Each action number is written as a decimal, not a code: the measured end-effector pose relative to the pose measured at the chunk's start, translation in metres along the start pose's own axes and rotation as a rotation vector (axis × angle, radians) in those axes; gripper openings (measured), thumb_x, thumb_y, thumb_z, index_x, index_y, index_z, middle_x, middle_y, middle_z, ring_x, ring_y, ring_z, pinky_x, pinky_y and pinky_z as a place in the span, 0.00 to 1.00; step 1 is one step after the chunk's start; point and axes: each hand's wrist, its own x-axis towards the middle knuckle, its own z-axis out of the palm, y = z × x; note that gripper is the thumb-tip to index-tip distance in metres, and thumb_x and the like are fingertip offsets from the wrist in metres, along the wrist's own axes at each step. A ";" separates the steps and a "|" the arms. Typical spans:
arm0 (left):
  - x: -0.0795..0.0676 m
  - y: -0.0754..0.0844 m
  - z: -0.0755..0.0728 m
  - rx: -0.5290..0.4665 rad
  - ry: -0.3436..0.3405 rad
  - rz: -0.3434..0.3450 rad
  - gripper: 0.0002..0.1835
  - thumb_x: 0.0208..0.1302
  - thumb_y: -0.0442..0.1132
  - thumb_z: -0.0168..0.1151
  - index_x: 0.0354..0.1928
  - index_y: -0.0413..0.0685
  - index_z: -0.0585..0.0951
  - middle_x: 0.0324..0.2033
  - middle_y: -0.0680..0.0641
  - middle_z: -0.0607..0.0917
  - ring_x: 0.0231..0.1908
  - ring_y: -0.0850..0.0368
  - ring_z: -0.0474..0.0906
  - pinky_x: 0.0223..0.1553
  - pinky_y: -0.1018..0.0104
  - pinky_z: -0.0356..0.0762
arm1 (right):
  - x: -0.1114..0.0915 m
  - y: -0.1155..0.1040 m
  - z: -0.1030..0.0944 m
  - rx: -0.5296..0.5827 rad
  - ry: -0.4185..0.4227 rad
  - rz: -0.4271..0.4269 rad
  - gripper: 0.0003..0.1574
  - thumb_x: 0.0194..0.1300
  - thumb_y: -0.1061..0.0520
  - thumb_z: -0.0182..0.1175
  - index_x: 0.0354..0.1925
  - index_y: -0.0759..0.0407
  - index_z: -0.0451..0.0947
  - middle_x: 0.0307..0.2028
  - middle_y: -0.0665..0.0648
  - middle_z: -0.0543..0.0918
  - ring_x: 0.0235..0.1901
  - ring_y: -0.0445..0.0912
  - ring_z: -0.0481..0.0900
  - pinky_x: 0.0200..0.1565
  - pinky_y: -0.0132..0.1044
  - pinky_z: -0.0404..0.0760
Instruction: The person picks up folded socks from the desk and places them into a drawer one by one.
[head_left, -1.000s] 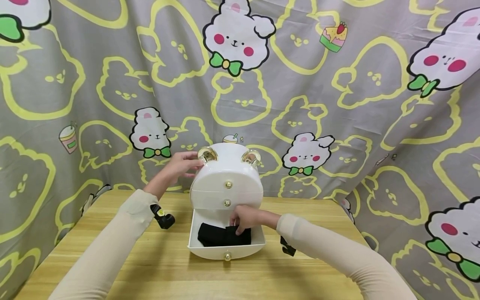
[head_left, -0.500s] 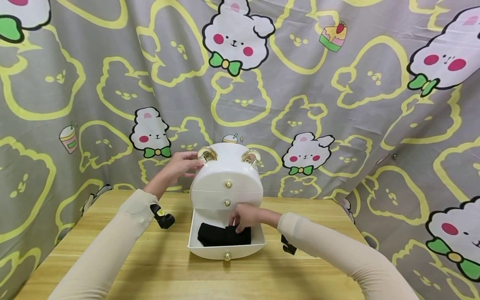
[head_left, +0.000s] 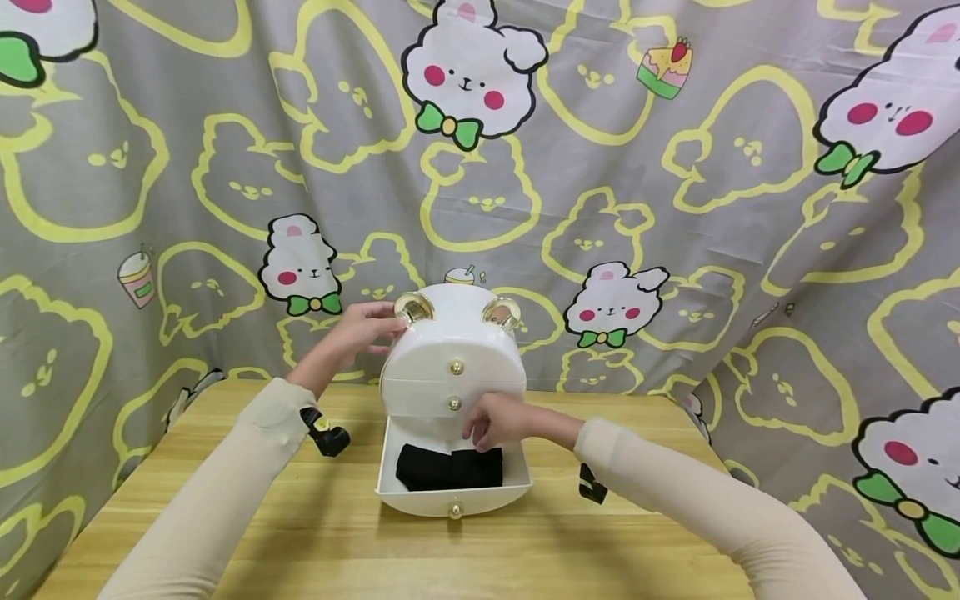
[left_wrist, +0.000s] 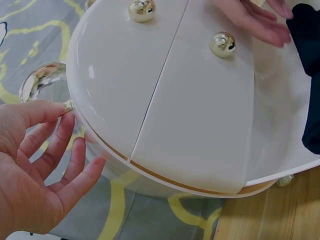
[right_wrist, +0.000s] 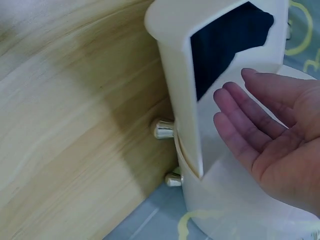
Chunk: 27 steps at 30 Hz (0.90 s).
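Observation:
A white, round-fronted drawer box with two gold ears stands on the table. Its bottom drawer is pulled out, and a folded black cloth lies inside. My left hand is at the box's upper left; in the left wrist view, its thumb and forefinger pinch the base of the gold ear, with the other fingers loosely bent beside the box. Over the back right of the drawer hovers my right hand. The right wrist view shows its fingers loosely bent, holding nothing, apart from the cloth.
Two upper drawer fronts with gold knobs are closed above the open one. The wooden table extends around the box. A patterned grey curtain hangs behind. Black camera mounts sit at both wrists.
My right hand has let go of the black cloth and risen, shifting slightly right. The cloth stays in the drawer. My left hand keeps its place at the ear.

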 end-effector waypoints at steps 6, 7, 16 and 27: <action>0.000 0.000 0.000 0.004 -0.002 0.001 0.28 0.72 0.45 0.63 0.71 0.45 0.73 0.59 0.38 0.81 0.65 0.40 0.75 0.63 0.45 0.79 | -0.019 -0.002 -0.012 0.281 -0.014 0.033 0.13 0.61 0.70 0.69 0.46 0.75 0.83 0.35 0.64 0.90 0.33 0.36 0.84 0.36 0.27 0.84; 0.000 0.000 0.000 0.004 -0.002 0.001 0.28 0.72 0.45 0.63 0.71 0.46 0.73 0.59 0.38 0.81 0.65 0.40 0.75 0.63 0.45 0.79 | -0.023 -0.002 -0.013 0.336 -0.022 0.056 0.13 0.62 0.69 0.68 0.46 0.74 0.83 0.36 0.63 0.90 0.33 0.37 0.84 0.37 0.29 0.86; 0.001 0.002 -0.003 0.007 0.009 0.016 0.27 0.72 0.44 0.63 0.69 0.45 0.74 0.50 0.45 0.85 0.61 0.43 0.77 0.61 0.47 0.81 | -0.052 -0.013 -0.024 0.605 -0.120 0.160 0.14 0.71 0.63 0.61 0.53 0.69 0.82 0.43 0.60 0.90 0.43 0.50 0.89 0.48 0.47 0.89; -0.004 0.002 0.001 0.008 0.011 -0.006 0.27 0.72 0.44 0.63 0.70 0.45 0.74 0.54 0.40 0.84 0.62 0.42 0.76 0.62 0.45 0.80 | -0.079 -0.023 0.013 0.811 -0.259 0.172 0.20 0.73 0.60 0.60 0.56 0.73 0.79 0.45 0.63 0.89 0.40 0.45 0.88 0.48 0.43 0.89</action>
